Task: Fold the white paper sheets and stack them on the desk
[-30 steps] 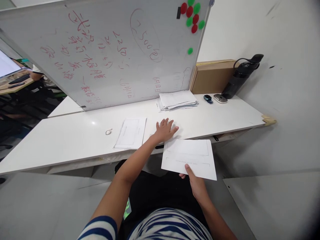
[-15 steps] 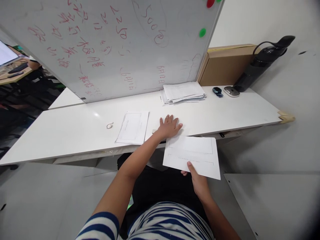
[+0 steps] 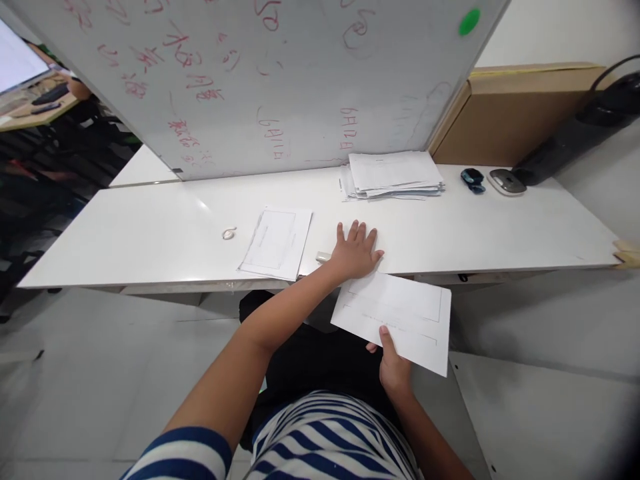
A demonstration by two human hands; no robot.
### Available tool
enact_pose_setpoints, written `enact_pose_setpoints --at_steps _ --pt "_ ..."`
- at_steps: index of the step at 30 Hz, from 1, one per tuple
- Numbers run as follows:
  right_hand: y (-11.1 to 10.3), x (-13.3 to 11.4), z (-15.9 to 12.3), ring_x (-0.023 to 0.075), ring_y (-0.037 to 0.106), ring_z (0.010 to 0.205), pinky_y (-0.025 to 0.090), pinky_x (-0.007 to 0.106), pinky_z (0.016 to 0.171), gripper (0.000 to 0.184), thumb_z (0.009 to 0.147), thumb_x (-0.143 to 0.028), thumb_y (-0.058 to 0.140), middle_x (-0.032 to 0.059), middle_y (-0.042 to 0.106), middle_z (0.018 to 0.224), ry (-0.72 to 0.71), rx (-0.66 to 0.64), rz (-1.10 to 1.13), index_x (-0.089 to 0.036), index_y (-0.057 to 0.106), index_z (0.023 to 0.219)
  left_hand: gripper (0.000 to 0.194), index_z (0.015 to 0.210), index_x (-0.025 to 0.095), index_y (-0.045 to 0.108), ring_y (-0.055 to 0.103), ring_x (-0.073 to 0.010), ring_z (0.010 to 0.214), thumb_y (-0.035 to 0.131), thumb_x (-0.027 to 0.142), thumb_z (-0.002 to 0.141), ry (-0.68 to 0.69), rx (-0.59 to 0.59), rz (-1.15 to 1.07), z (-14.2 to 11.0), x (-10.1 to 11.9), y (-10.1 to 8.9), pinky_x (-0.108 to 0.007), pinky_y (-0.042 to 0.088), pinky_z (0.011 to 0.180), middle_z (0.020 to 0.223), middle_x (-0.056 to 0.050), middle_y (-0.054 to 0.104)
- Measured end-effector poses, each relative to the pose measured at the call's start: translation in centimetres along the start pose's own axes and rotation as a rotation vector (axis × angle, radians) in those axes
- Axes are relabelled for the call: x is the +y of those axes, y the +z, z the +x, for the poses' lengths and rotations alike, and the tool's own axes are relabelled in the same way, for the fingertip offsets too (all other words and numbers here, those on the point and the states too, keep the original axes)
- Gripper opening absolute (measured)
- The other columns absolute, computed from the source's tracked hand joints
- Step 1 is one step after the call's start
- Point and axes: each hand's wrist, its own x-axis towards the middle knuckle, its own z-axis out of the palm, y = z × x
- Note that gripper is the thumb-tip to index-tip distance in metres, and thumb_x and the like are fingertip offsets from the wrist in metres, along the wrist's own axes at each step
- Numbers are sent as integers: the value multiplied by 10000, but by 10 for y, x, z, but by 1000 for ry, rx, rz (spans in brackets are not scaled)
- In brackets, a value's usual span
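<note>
My left hand (image 3: pixel 356 250) lies flat on the white tabletop near its front edge, fingers spread. Its wrist is beside a small pale block (image 3: pixel 323 257), partly hidden by the arm. In my right hand (image 3: pixel 394 363) is a sheet of white paper (image 3: pixel 400 310) with printed frame lines, pinched at its near edge with the thumb on top. The sheet slants down over the table's front edge, its far side close to the heel of my left hand. Left of that hand lies a small pile of printed paper sheets (image 3: pixel 278 241).
A thicker paper stack (image 3: pixel 395 175) sits before the whiteboard (image 3: pixel 280 87). To the right are a dark watch (image 3: pixel 473 180), a grey-topped mouse-like device (image 3: pixel 507 181), a cardboard box (image 3: pixel 510 120) and a black bottle (image 3: pixel 575 143). A small white earpiece-like item (image 3: pixel 229 233) lies left.
The camera view has shifted and come closer to the table. My left hand stays spread on the tabletop. The sheet in my right hand is tilted slightly more, its right end lower.
</note>
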Motion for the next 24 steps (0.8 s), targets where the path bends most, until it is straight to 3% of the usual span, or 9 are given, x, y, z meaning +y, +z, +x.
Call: enact_pose_setpoints --at_steps 6,12,15,20,24 --pt "5 12 5 183 571 566 439 349 811 427 824 -554 574 -4 603 522 31 17 39 -224 581 554 702 1477 191 209 7 -326 1445 209 584 896 12 6 -129 -3 -3 -2 -571 -91 1132 1558 -108 188" --pt "9 10 1 183 575 574 442 350 798 432 817 -568 574 -8 607 534 14 45 18 -227 574 551 803 1460 200 214 41 -346 1439 264 704 838 9 -5 -222 -4 -8 -6 -572 50 1134 1575 -118 107" --pt "12 11 0 183 574 550 459 351 740 414 799 -581 583 -16 605 529 5 71 59 -222 578 594 817 1451 211 231 105 -327 1435 237 740 829 -6 -6 -300 -5 -11 -11 -555 100 1132 1567 -118 151" --pt "16 12 0 191 579 537 471 348 654 399 780 -592 594 -15 606 526 -34 73 88 -214 583 653 679 1394 233 329 277 -250 1391 205 670 890 -1 99 -528 -9 -22 -19 -422 245 1125 1512 -68 315" --pt "14 12 0 192 570 525 474 350 647 349 787 -546 610 -9 609 522 -29 89 97 -218 596 668 631 1368 235 352 385 -209 1332 224 647 908 -51 144 -747 -13 -30 -21 -312 363 1061 1497 -70 333"
